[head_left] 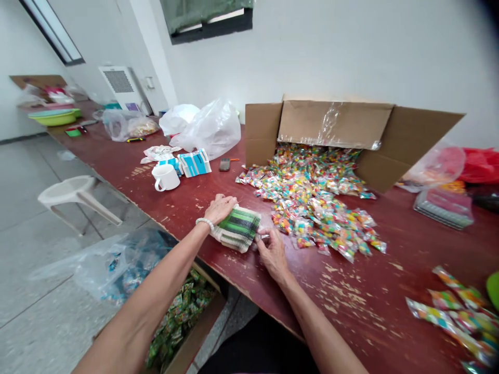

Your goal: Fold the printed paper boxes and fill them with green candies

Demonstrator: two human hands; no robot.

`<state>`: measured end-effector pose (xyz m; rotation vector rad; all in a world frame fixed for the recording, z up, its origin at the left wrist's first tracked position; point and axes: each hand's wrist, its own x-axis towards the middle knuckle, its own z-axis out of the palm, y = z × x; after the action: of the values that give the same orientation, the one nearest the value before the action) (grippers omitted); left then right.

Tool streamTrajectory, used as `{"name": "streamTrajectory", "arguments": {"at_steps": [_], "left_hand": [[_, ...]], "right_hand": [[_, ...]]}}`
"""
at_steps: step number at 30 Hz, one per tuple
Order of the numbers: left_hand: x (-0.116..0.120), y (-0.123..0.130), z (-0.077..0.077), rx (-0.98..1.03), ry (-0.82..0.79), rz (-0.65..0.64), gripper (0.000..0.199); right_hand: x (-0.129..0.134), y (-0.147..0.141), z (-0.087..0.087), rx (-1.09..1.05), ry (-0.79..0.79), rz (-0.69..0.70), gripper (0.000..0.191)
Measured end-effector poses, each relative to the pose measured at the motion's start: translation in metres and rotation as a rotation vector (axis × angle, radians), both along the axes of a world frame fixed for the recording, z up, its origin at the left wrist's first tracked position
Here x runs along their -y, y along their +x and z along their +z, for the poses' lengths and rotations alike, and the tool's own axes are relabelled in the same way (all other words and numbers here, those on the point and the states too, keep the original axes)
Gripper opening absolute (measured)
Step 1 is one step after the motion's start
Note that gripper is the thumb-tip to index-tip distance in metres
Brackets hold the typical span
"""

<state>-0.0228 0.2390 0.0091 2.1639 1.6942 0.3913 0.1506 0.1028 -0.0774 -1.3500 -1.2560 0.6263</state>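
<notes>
Left of the candy [319, 208], the left hand [219, 209] is lying open on a stack [239, 227]; the right hand [275, 254] is curling, grip unclear.

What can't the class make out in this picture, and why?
Head view:
Any small print on the green stack: too blurred.
Stack's part under the left hand: hidden by that hand.
Green thing: cut off by the right edge.
Table beneath the sweets: hidden by them.

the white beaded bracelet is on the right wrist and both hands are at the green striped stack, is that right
Not quite: the head view shows the bracelet on the left hand's wrist, not the right hand's. Both are at the green striped stack.
</notes>
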Motion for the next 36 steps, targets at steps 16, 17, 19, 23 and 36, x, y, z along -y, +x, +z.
{"name": "streamTrajectory", "arguments": {"at_steps": [16, 17, 19, 23, 36], "left_hand": [[-0.011, -0.001, -0.012, 0.045, 0.052, 0.044, 0.034], [-0.012, -0.002, -0.013, 0.051, 0.059, 0.027, 0.033], [-0.014, -0.004, -0.014, 0.06, 0.071, -0.007, 0.032], [-0.018, -0.005, -0.016, 0.066, 0.089, -0.059, 0.027], [-0.019, -0.006, -0.019, 0.072, 0.158, -0.093, 0.023]], "right_hand": [[0.002, -0.001, 0.0, 0.04, 0.021, -0.041, 0.01], [0.002, -0.001, 0.0, 0.044, 0.024, -0.049, 0.01], [0.002, -0.001, 0.0, 0.05, 0.028, -0.063, 0.009], [0.0, -0.001, -0.001, 0.053, 0.02, -0.077, 0.011], [0.002, 0.009, 0.004, 0.156, 0.029, -0.046, 0.015]]}}
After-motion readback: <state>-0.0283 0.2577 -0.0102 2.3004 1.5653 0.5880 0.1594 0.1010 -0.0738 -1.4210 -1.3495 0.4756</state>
